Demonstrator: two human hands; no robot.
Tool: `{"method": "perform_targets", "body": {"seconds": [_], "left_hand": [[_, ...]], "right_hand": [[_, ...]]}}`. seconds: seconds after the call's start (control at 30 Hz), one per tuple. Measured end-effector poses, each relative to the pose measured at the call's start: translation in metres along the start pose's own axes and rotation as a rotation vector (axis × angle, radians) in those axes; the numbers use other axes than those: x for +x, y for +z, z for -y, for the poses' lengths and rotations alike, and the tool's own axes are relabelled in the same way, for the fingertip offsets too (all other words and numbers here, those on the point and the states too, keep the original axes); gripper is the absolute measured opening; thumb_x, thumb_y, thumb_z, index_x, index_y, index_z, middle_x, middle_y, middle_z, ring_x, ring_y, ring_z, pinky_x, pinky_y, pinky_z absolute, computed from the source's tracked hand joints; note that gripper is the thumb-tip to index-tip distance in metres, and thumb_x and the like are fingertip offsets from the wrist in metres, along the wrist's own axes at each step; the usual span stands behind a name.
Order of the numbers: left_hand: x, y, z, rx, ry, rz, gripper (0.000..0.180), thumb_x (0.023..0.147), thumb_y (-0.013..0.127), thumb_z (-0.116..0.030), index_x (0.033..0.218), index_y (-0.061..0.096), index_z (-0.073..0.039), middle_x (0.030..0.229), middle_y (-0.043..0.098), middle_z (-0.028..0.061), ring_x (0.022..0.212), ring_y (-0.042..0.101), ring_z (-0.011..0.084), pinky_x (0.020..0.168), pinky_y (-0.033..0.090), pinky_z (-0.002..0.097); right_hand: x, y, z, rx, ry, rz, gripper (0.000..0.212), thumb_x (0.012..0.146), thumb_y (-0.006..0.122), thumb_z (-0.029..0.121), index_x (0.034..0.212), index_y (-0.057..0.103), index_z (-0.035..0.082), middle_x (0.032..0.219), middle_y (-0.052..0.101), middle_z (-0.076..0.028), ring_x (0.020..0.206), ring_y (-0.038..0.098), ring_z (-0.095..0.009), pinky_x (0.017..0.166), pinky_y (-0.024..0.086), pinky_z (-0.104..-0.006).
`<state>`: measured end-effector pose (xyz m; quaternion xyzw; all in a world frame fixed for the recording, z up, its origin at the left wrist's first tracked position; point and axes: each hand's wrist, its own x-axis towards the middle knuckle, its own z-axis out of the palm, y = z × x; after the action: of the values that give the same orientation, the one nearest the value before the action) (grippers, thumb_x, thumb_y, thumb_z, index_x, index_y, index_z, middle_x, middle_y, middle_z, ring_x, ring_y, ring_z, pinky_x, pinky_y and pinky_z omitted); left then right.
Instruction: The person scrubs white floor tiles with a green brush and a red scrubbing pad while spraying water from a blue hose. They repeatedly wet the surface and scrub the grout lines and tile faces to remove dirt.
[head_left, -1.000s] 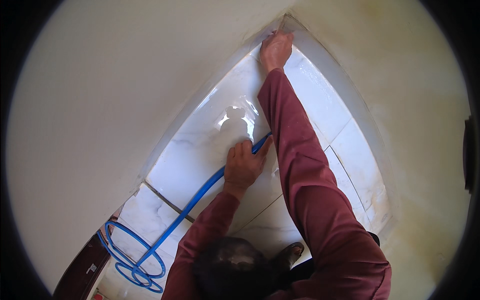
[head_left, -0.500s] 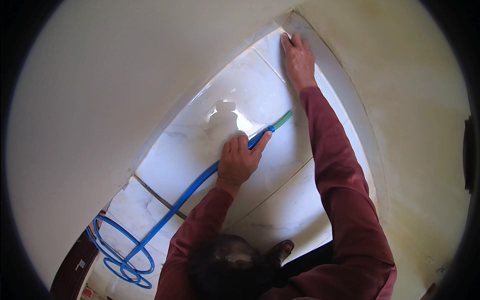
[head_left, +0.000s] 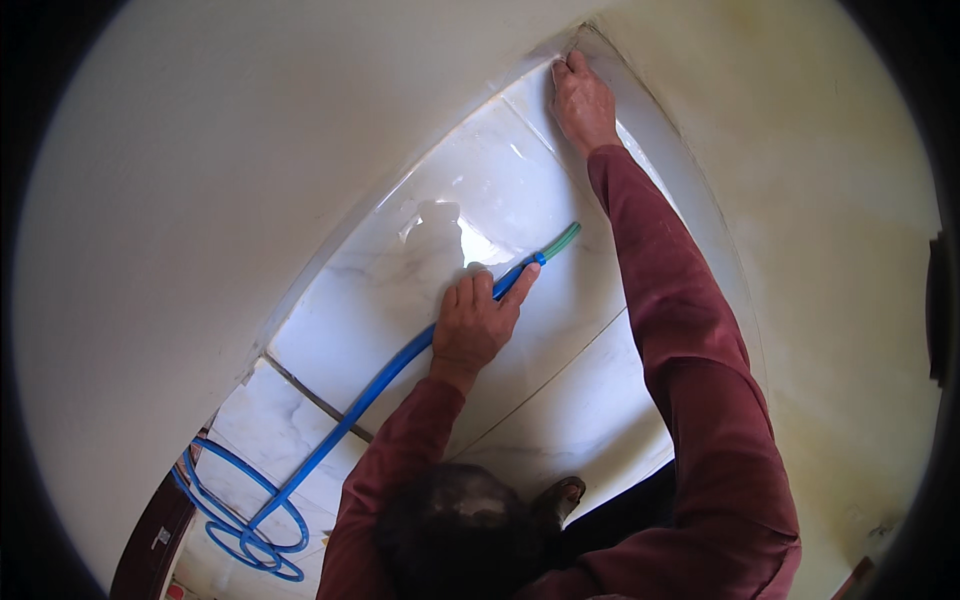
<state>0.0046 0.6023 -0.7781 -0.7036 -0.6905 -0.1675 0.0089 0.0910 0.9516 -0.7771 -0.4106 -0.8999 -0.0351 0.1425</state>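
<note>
A blue hose (head_left: 395,372) runs up from the lower left across wet, white marbled floor tiles (head_left: 350,275). At its end a blue collar meets a short green tube (head_left: 565,238). My left hand (head_left: 472,322) is closed round the hose, its index finger stretched along it to the collar. At the far corner, my right hand (head_left: 585,105) reaches low against the skirting with its fingers bent and pressed together. Whatever may be under those fingertips is hidden.
Cream walls rise on the left (head_left: 180,200) and right (head_left: 840,250), with a pale tile skirting (head_left: 690,190) along the floor. Loose coils of hose (head_left: 255,540) lie at the lower left, beside a dark wooden door frame (head_left: 150,545). A sandalled foot (head_left: 565,492) shows near the bottom.
My right hand has shifted slightly farther and left, into the corner, and its fingers have curled more. The left hand and hose have barely moved.
</note>
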Motion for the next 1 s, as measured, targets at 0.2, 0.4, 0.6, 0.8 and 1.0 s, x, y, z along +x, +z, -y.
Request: {"method": "perform_targets", "body": {"seconds": [0.2, 0.4, 0.6, 0.8, 1.0], "left_hand": [[0.004, -0.002, 0.008, 0.068, -0.008, -0.006, 0.058, 0.104, 0.06, -0.016, 0.159, 0.059, -0.038, 0.09, 0.051, 0.004, 0.075, 0.05, 0.0209, 0.068, 0.046, 0.0344], [0.01, 0.003, 0.004, 0.018, 0.021, -0.053, 0.058, 0.105, 0.06, -0.014, 0.159, 0.058, -0.037, 0.087, 0.047, 0.0028, 0.074, 0.048, 0.0204, 0.065, 0.044, 0.0341], [-0.003, -0.002, 0.006, 0.061, 0.018, -0.027, 0.06, 0.105, 0.06, -0.012, 0.16, 0.058, -0.037, 0.087, 0.048, 0.0038, 0.073, 0.049, 0.0218, 0.064, 0.042, 0.0355], [0.004, 0.001, 0.001, 0.048, 0.02, -0.029, 0.059, 0.104, 0.062, -0.013, 0.158, 0.06, -0.036, 0.086, 0.048, 0.0039, 0.072, 0.049, 0.0221, 0.064, 0.042, 0.0364], [0.007, 0.006, 0.002, 0.034, 0.026, -0.077, 0.061, 0.102, 0.064, -0.015, 0.159, 0.059, -0.035, 0.085, 0.048, 0.0036, 0.072, 0.049, 0.0219, 0.064, 0.042, 0.0371]], "right_hand": [[-0.046, -0.023, -0.015, -0.102, 0.012, 0.116, 0.027, 0.102, 0.058, 0.007, 0.126, 0.066, -0.001, 0.12, 0.066, -0.018, 0.104, 0.073, -0.038, 0.086, 0.062, -0.052], [0.008, -0.003, 0.005, -0.096, 0.017, 0.029, 0.025, 0.098, 0.059, 0.006, 0.121, 0.067, -0.001, 0.115, 0.065, -0.017, 0.103, 0.074, -0.036, 0.085, 0.063, -0.0495], [-0.076, -0.039, -0.025, -0.137, -0.064, 0.096, 0.031, 0.096, 0.061, 0.005, 0.126, 0.067, -0.001, 0.117, 0.063, -0.016, 0.1, 0.073, -0.035, 0.084, 0.063, -0.0468], [-0.13, -0.038, -0.048, -0.066, 0.098, 0.028, 0.057, 0.081, 0.068, -0.008, 0.137, 0.063, 0.001, 0.114, 0.06, -0.018, 0.099, 0.071, -0.04, 0.081, 0.062, -0.0501], [0.007, 0.027, 0.038, 0.212, 0.372, -0.169, 0.019, 0.086, 0.066, -0.003, 0.105, 0.068, -0.002, 0.114, 0.06, -0.022, 0.087, 0.071, -0.046, 0.079, 0.059, -0.0556]]}}
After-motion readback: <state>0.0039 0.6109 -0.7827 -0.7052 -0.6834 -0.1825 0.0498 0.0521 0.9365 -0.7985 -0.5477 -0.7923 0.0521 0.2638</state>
